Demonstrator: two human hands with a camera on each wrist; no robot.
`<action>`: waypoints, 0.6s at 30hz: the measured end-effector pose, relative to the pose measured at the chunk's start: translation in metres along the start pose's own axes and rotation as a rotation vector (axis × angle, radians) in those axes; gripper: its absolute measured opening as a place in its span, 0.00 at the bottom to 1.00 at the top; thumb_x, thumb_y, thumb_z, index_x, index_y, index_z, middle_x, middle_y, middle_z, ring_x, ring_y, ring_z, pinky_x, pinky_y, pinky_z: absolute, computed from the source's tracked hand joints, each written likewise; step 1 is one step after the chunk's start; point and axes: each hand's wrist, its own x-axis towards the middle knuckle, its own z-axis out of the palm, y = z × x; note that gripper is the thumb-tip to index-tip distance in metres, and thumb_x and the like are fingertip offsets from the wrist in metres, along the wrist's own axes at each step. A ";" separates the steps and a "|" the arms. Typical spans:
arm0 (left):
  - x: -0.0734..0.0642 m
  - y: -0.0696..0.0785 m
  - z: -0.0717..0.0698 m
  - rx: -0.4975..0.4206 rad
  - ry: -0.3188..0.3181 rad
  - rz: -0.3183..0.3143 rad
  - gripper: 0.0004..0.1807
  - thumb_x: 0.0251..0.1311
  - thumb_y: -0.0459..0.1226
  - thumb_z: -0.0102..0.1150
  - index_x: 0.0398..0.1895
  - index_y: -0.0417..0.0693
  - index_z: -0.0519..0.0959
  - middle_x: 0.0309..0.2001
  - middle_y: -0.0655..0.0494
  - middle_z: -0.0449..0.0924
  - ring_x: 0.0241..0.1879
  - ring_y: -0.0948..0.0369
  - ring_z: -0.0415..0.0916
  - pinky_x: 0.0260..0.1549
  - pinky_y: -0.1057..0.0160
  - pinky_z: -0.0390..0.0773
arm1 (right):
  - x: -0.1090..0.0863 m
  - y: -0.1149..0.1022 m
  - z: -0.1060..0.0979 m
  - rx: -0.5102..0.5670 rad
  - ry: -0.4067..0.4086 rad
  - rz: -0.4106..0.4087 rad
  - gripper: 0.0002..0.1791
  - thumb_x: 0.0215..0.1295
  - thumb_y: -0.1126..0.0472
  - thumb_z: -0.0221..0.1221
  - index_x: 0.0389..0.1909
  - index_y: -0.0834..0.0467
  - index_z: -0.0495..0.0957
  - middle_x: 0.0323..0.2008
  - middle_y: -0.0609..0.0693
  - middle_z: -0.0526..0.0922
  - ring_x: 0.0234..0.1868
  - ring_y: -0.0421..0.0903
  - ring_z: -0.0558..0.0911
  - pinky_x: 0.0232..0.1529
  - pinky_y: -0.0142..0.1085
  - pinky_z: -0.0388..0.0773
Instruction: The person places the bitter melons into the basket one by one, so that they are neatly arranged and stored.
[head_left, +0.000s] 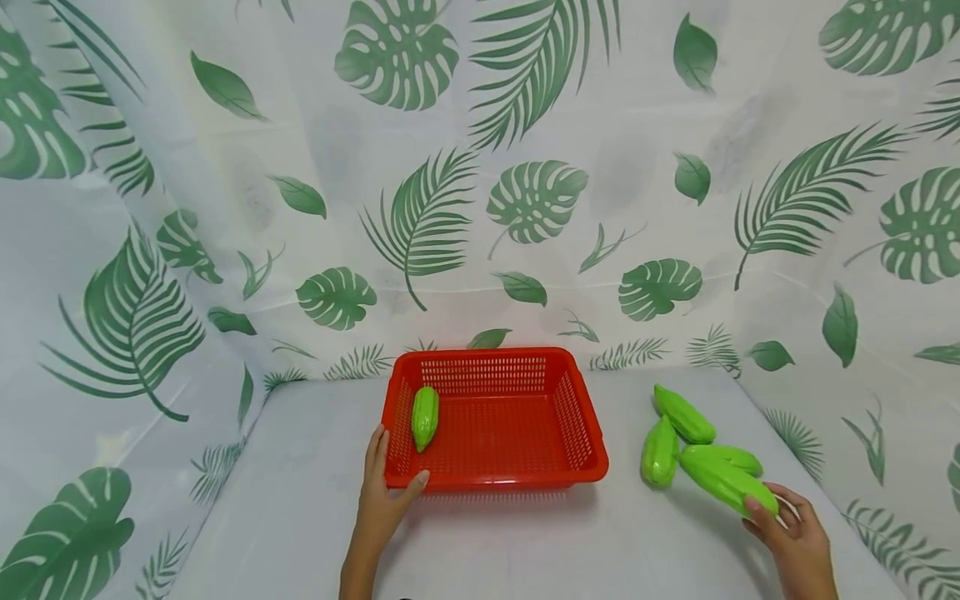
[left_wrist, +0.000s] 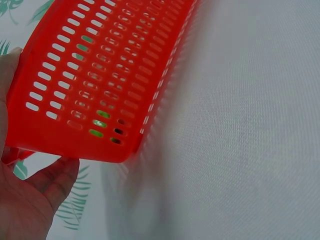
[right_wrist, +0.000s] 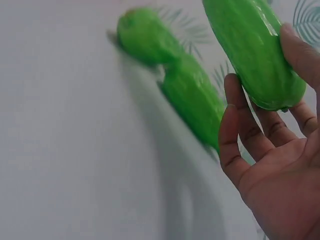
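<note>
A red plastic basket (head_left: 491,482) with slotted walls stands on the white surface, and one glossy green gourd (head_left: 425,418) lies inside at its left. My left hand (head_left: 384,492) grips the basket's front left corner, its thumb by the front rim and its fingers along the left side. Over at the right, my right hand (head_left: 793,533) holds another green gourd (head_left: 726,481) by one end between thumb and fingers. In the right wrist view this held gourd (right_wrist: 257,55) is raised and tilted, with its blunt end toward the palm.
Several more green gourds lie right of the basket: one upright-lying gourd (head_left: 660,454), one farther back (head_left: 684,414), and one partly hidden behind the held gourd (head_left: 738,459). A white leaf-print sheet (head_left: 525,275) hangs behind and at both sides.
</note>
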 end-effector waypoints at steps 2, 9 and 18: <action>0.000 0.000 0.000 -0.010 -0.002 0.002 0.54 0.55 0.55 0.67 0.78 0.48 0.47 0.79 0.59 0.40 0.78 0.49 0.41 0.69 0.41 0.57 | 0.001 -0.002 0.013 0.070 -0.037 -0.054 0.23 0.67 0.71 0.56 0.59 0.51 0.64 0.42 0.33 0.80 0.41 0.28 0.81 0.34 0.27 0.83; 0.002 0.002 0.002 -0.012 0.007 0.007 0.54 0.55 0.55 0.67 0.78 0.50 0.47 0.79 0.57 0.40 0.78 0.49 0.42 0.68 0.42 0.59 | 0.006 -0.016 0.054 0.347 -0.196 -0.106 0.24 0.70 0.75 0.48 0.62 0.51 0.64 0.48 0.40 0.80 0.44 0.36 0.81 0.37 0.31 0.82; 0.001 0.002 0.003 -0.022 0.021 0.018 0.53 0.56 0.54 0.67 0.78 0.47 0.48 0.79 0.56 0.41 0.77 0.47 0.43 0.68 0.40 0.57 | 0.008 -0.019 0.093 0.618 -0.298 -0.088 0.24 0.75 0.68 0.44 0.68 0.52 0.64 0.55 0.46 0.75 0.46 0.43 0.81 0.41 0.37 0.81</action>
